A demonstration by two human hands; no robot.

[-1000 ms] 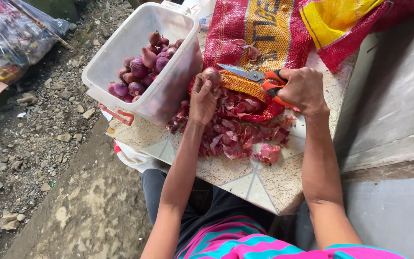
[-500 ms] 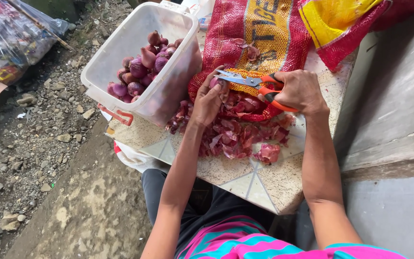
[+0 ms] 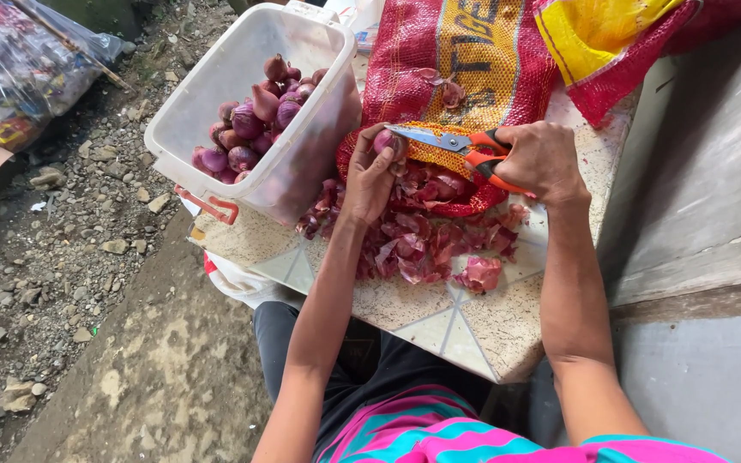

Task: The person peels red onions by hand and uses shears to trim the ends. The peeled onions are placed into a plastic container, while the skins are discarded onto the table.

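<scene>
Gripping a shallot [image 3: 385, 141] in my left hand [image 3: 369, 178], I clench orange-handled scissors [image 3: 456, 146] in my right hand [image 3: 542, 159], blades touching it above the peel pile [image 3: 426, 244] on the counter [image 3: 439, 317].

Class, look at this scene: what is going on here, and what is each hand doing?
A seated person is trimming shallots on a tiled slab. The left hand holds one shallot up to the blades of orange-handled scissors, gripped in the right hand. A pile of reddish skins lies beneath the hands. A white plastic tub of shallots stands beside a red mesh sack.
</scene>
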